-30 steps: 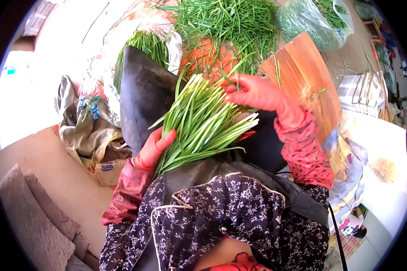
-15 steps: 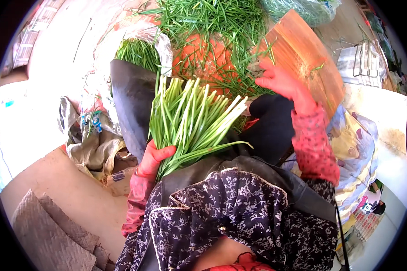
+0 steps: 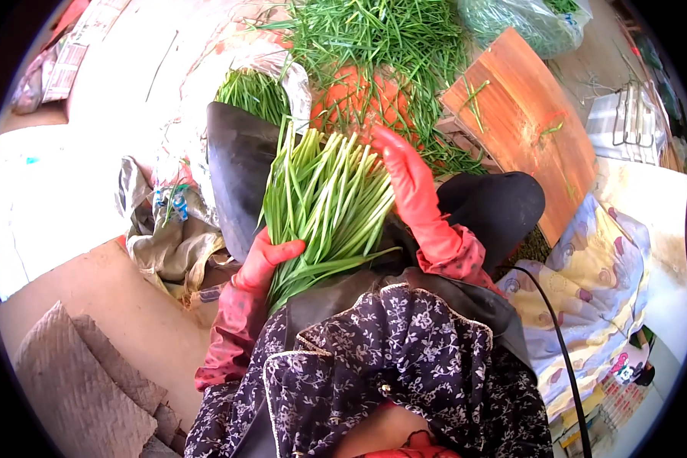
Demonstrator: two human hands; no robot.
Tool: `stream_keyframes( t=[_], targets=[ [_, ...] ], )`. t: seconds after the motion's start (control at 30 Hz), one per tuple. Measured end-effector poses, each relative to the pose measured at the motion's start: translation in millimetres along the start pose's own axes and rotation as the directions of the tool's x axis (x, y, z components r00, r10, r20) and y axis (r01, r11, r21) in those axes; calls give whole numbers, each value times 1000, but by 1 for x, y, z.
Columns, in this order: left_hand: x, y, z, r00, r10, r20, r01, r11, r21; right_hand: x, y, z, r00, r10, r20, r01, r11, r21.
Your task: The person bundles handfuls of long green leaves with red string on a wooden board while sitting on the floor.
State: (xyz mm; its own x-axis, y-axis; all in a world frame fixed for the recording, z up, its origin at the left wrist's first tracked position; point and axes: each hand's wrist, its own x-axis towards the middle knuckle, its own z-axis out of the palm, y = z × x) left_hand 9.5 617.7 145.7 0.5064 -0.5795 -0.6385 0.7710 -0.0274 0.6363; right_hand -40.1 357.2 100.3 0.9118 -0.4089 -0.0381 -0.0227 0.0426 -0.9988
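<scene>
A thick bunch of garlic chives (image 3: 328,195) rests over my lap, its pale stem ends pointing up and away. My left hand (image 3: 271,256), in a red rubber glove, is closed around the lower left of the bunch, the thumb lying across the leaves. My right hand (image 3: 406,172), also in a red glove, lies along the right side of the stem ends with fingers stretched out. It seems to touch the stems there and grips nothing. Past the bunch, loose chives (image 3: 382,38) are heaped on an orange-red surface (image 3: 359,95).
A wooden board (image 3: 530,114) leans at the right of the pile. A plastic-wrapped bundle of chives (image 3: 252,95) stands beyond my left knee. At the far right sits a clear bag of greens (image 3: 523,23). Crumpled sacking (image 3: 164,244) lies left; a patterned cloth (image 3: 588,282) hangs right.
My right hand has come in from the board to the right side of the bunch. The splayed stem ends now sit closer together. My left hand keeps its hold.
</scene>
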Motion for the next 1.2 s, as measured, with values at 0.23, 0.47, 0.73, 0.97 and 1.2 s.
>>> stream_keyframes(
  t=[0.23,0.47,0.73,0.97,1.2],
  targets=[
    [6,0,6,1000,-23,-18,23,999,-41,-31,23,-23,919,377,114,-377,762,526],
    [9,0,32,964,263,48,-240,774,585,27,0,11,963,98,251,-230,783,578],
    [0,12,44,963,239,127,-261,689,676,30,-62,12,922,-18,387,-204,827,523],
    [3,4,45,984,76,164,-158,800,578,29,-79,23,933,86,350,-211,917,337],
    [3,-14,49,966,241,89,-230,656,719,30,-55,22,916,312,253,-378,881,283]
  ],
)
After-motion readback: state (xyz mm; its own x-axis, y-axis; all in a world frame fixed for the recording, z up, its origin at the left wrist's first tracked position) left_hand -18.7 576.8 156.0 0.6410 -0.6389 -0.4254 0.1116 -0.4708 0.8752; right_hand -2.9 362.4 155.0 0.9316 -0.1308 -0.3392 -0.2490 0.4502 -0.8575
